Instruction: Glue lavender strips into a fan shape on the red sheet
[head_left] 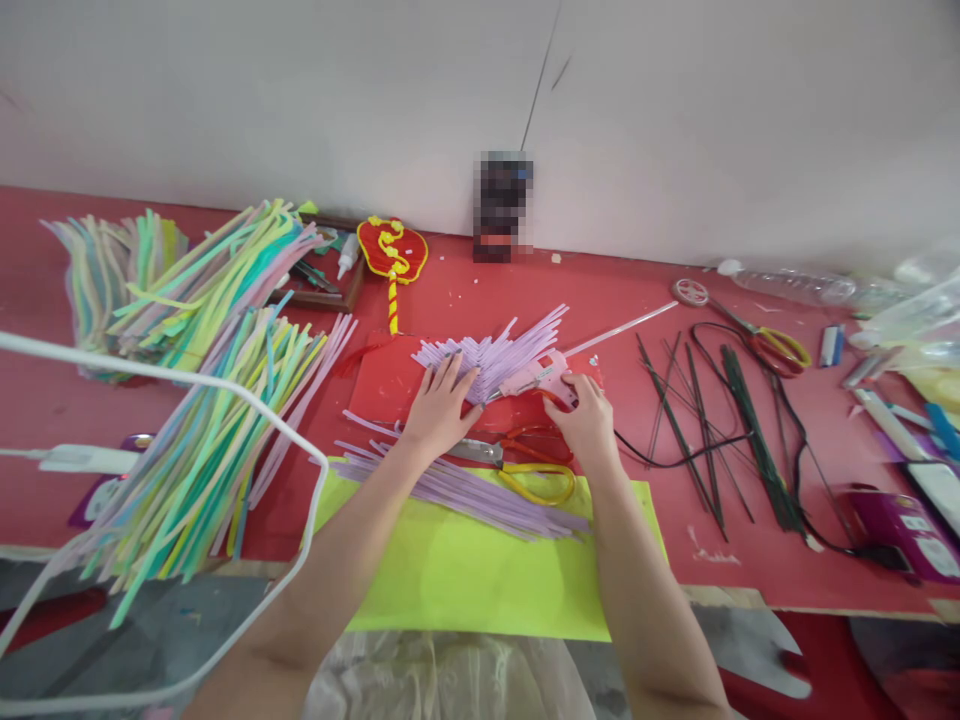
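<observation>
A fan-shaped piece of lilac pipe cleaners (499, 352) lies on a red sheet (379, 385) in front of me. My left hand (441, 408) rests flat on its left part, fingers apart and pressing it down. My right hand (586, 412) is wrapped round the grip of a pink hot glue gun (553, 372). The gun's nozzle points left, close to the lower edge of the fan and my left fingertips; whether it touches is too small to tell. A clear glue stick (621, 328) juts from its back. Scissors with yellow and orange handles (536, 482) lie just below, near loose lilac pipe cleaners (469, 497).
Multicoloured pipe cleaners (214, 430) pile up at left, behind a white wire frame (311, 470). A red-and-yellow fan-shaped craft (392, 262) lies behind. Green stems (757, 440), a black cord (701, 462) and more scissors (772, 345) are at right. A yellow-green sheet (480, 590) covers the front edge.
</observation>
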